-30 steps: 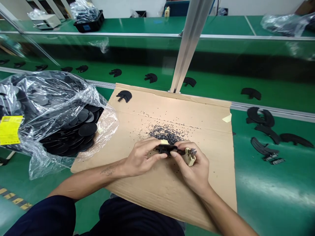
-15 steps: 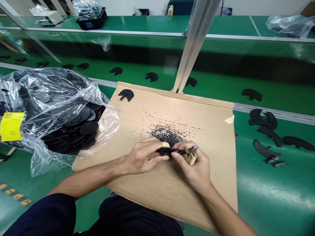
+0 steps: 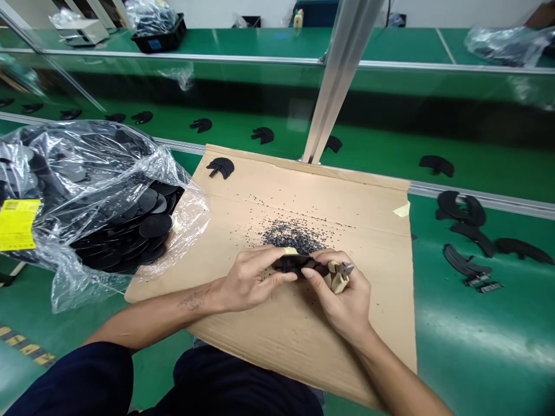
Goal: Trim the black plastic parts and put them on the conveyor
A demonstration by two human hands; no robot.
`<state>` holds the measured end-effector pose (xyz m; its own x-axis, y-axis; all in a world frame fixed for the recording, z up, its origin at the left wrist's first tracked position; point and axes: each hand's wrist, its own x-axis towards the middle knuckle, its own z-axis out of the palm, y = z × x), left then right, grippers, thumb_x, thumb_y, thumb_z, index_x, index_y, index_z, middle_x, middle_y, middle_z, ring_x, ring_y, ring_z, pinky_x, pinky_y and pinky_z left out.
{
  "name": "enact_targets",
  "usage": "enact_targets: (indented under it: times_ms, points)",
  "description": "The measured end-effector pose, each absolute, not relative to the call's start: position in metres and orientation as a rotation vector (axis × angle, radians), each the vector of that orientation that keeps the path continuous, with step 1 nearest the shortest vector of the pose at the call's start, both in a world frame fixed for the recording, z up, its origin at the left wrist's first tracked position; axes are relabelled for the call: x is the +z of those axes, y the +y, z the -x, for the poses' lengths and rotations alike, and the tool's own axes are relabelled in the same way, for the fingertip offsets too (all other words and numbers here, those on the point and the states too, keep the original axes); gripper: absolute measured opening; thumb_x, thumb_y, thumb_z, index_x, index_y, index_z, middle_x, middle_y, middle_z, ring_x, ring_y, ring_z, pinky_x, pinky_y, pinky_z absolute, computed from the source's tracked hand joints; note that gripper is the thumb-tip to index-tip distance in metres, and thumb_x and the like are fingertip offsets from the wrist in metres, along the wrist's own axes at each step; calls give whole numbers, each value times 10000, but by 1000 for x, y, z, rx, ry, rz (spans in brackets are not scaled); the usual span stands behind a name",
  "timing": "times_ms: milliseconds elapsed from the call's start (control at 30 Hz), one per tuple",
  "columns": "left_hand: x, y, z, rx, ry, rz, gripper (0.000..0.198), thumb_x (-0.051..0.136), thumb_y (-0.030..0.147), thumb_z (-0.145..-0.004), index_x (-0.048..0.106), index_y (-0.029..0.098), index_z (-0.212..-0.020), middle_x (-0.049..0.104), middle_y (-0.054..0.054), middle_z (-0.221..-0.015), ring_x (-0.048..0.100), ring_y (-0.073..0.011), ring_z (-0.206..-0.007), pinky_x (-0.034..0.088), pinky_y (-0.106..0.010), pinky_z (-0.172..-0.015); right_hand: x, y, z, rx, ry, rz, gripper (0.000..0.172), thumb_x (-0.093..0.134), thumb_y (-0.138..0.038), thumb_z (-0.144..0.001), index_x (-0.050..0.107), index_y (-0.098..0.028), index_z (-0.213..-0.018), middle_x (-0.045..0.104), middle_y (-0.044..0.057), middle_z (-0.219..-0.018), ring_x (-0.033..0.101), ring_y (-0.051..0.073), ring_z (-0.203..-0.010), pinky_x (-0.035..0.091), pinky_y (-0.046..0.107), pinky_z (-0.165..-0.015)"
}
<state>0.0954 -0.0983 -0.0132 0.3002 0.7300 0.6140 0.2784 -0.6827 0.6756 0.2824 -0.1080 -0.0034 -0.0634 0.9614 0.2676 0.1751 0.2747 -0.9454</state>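
Observation:
My left hand [image 3: 249, 277] is closed on a small black plastic part [image 3: 295, 264], held just above a sheet of cardboard [image 3: 303, 329]. My right hand [image 3: 344, 297] pinches the same part from the right with thumb and forefinger. It also holds a small cutter [image 3: 339, 275] with cream handles and a metal tip that points right. A pile of tiny dark trimmings [image 3: 292, 234] lies on the cardboard just beyond my hands.
A clear plastic bag [image 3: 78, 196] full of black discs lies at the left, with a yellow label. One black part [image 3: 220, 167] sits at the cardboard's far left corner. More black parts lie on the green belt [image 3: 390, 150] and at right [image 3: 466, 231]. A metal post [image 3: 338, 75] rises behind.
My hands have stayed in place over the cardboard; the fingers shifted slightly on the part. The view moved a little.

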Motion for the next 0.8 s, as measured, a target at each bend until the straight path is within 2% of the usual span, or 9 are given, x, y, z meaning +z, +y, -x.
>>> enact_targets:
  times_ms: [133, 367, 500, 600, 700, 800]
  points:
    - [-13, -98, -94, 1336, 882, -2114, 319, 662, 253, -940, 620, 140, -1235, 757, -90, -939, 723, -175, -818, 619, -307, -705, -4, -108, -282, 920, -1496, 1095, 137, 701, -302, -881, 585, -233, -858, 670, 39, -851, 637, 191, -787, 539, 332, -716]
    - [-8, -93, -91, 1247, 829, -2076, 214, 660, 322, -939, 667, 149, -1065, 711, -60, -822, 641, -163, -729, 544, -305, -658, 1, -108, -284, 996, -1503, 1080, 86, 707, -272, -870, 632, -237, -893, 686, 38, -866, 651, 195, -795, 550, 335, -723]
    - [-9, -89, -92, 1179, 836, -2014, 233, 628, 326, -958, 652, 186, -1143, 718, -82, -972, 654, -200, -903, 547, -369, -804, 2, -108, -285, 897, -1563, 1068, 53, 684, -213, -877, 638, -238, -885, 692, 44, -866, 660, 203, -807, 556, 362, -737]
    - [-12, -89, -93, 1179, 945, -1950, 353, 661, 387, -932, 618, 221, -1242, 662, -90, -1099, 604, -221, -1020, 521, -409, -900, -1, -108, -288, 685, -1657, 1027, 137, 658, -135, -868, 651, -249, -944, 706, 43, -895, 674, 202, -799, 552, 365, -707]
    - [-15, -89, -92, 1210, 1086, -1768, 474, 662, 522, -902, 600, 199, -1243, 589, -55, -972, 541, -178, -862, 504, -324, -789, -4, -108, -295, 421, -1803, 929, 275, 598, -64, -846, 664, -256, -1032, 730, 61, -946, 696, 225, -838, 557, 393, -710]
    - [-17, -87, -92, 1172, 1055, -1568, 433, 545, 548, -966, 591, 177, -1183, 533, -11, -830, 487, -134, -715, 458, -254, -661, -3, -108, -299, 294, -1888, 893, 342, 551, -45, -831, 665, -265, -1066, 742, 70, -960, 709, 246, -873, 560, 418, -720]
